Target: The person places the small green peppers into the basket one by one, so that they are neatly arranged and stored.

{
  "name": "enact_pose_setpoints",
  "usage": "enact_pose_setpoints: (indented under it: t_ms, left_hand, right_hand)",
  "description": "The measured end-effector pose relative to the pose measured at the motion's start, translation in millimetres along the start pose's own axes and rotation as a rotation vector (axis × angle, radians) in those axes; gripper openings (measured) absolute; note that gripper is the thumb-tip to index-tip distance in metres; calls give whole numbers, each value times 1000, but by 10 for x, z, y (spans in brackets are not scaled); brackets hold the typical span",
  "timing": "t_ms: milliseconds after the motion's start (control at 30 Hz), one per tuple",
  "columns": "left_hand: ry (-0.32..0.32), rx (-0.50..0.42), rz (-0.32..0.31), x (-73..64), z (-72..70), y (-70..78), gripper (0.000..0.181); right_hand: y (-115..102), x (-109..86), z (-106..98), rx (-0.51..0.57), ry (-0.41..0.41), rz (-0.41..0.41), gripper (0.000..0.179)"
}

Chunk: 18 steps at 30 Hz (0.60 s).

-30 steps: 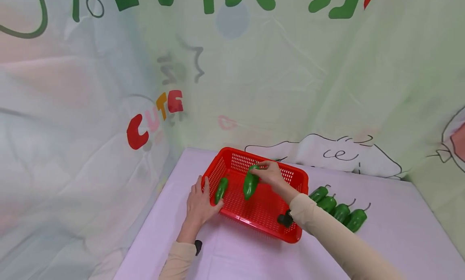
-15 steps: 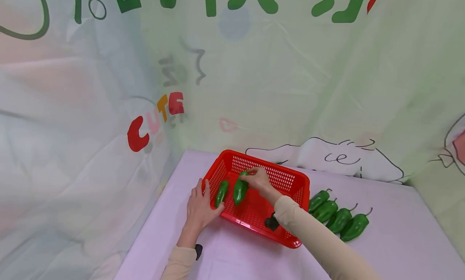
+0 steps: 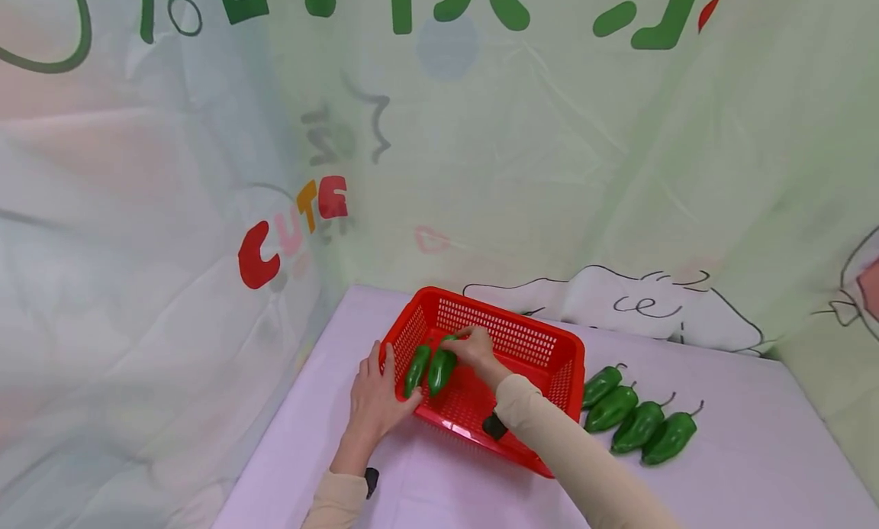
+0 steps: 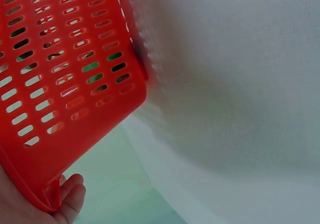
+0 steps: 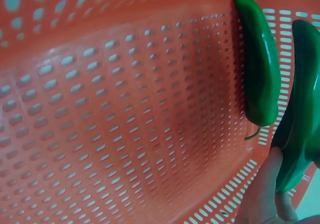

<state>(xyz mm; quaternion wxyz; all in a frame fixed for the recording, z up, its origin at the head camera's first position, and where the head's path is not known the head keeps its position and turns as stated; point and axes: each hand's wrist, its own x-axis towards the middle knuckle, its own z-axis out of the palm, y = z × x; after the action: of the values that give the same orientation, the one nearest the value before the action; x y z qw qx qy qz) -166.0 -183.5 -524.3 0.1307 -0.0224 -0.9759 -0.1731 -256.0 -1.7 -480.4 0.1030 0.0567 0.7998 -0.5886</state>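
Observation:
In the head view, a red perforated plastic basket [image 3: 511, 308] stands on the table. My left hand [image 3: 374, 395] holds its near-left corner; in the left wrist view, fingers [image 4: 72, 201] curl over the basket's rim. A green pepper [image 3: 416, 369] lies along the left wall inside. Beside it my right hand [image 3: 475, 346] pinches a second green pepper [image 3: 442, 375] near its stem end. The right wrist view has this held pepper [image 5: 306, 94] close to the lying pepper [image 5: 260, 64]. Whether the held one touches the basket's bottom, I cannot tell.
Several more green peppers [image 3: 639, 424] lie in a row on the pale table [image 3: 755, 437], right of the basket. A printed cloth [image 3: 481, 170] hangs behind and to the left. Black devices are worn on both wrists.
My right hand has carried its pepper leftward and lower within the basket, up beside the lying one. The left hand has stayed at the basket's corner.

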Motion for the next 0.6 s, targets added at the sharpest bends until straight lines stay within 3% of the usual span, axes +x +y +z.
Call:
enact_pose_setpoints:
  t_ms: [333, 600]
  left_hand:
    - [19, 21, 19, -27, 16, -3, 92]
    - [30, 35, 17, 0, -4, -9, 93]
  right_hand:
    - [97, 18, 126, -143, 8, 6, 44]
    - [121, 75, 188, -160, 2, -4, 43]
